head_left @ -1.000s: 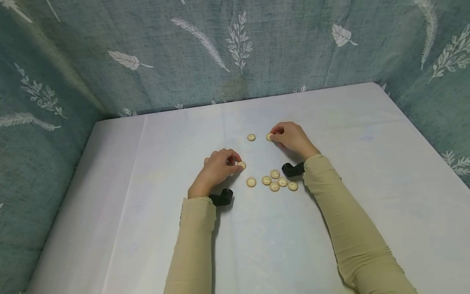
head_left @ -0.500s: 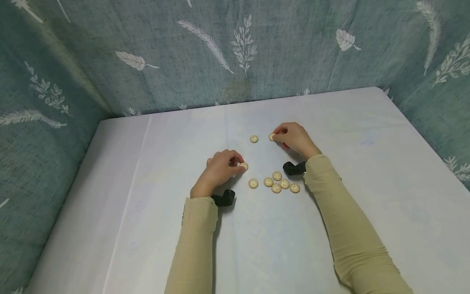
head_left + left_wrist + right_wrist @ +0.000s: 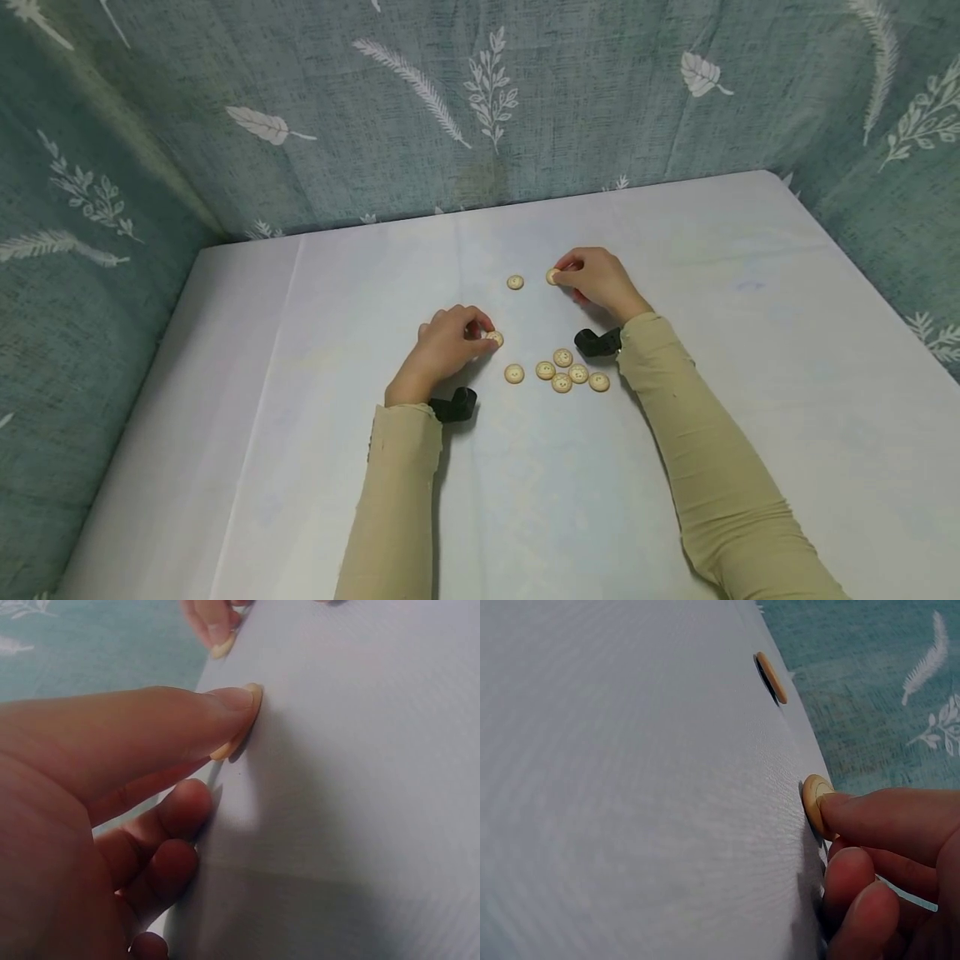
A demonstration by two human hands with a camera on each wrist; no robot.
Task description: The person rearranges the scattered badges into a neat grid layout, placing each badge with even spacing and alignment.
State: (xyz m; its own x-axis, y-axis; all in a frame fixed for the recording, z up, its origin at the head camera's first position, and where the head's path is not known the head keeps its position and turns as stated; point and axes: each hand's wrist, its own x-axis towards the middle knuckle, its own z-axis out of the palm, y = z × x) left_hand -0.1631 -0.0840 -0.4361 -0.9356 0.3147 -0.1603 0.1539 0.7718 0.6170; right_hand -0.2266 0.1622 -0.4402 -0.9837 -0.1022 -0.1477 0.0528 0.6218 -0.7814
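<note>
My left hand (image 3: pixel 450 340) pinches a round, pale wooden button (image 3: pixel 494 338) between thumb and fingers. In the left wrist view the thumb covers most of that button (image 3: pixel 256 696), whose rim shows close over the white cloth. Farther back and to the right, my right hand (image 3: pixel 600 279) pinches a second button (image 3: pixel 551 276) by its edge. The right wrist view shows the thumb tip on the face of this button (image 3: pixel 814 796), which leans at a slant at the cloth. A loose button (image 3: pixel 515 282) lies flat just left of the right hand.
Nearer the person, a single button (image 3: pixel 513 373) lies below the left hand. Right of it is a loose cluster of several buttons (image 3: pixel 562 382). Black wrist cameras (image 3: pixel 456 406) jut from both sleeves. A leaf-patterned green curtain (image 3: pixel 420 150) backs the white table (image 3: pixel 337 500).
The right hand and its button have shifted very slightly toward the far edge. The left hand holds its button in the same place. The head view sways a little.
</note>
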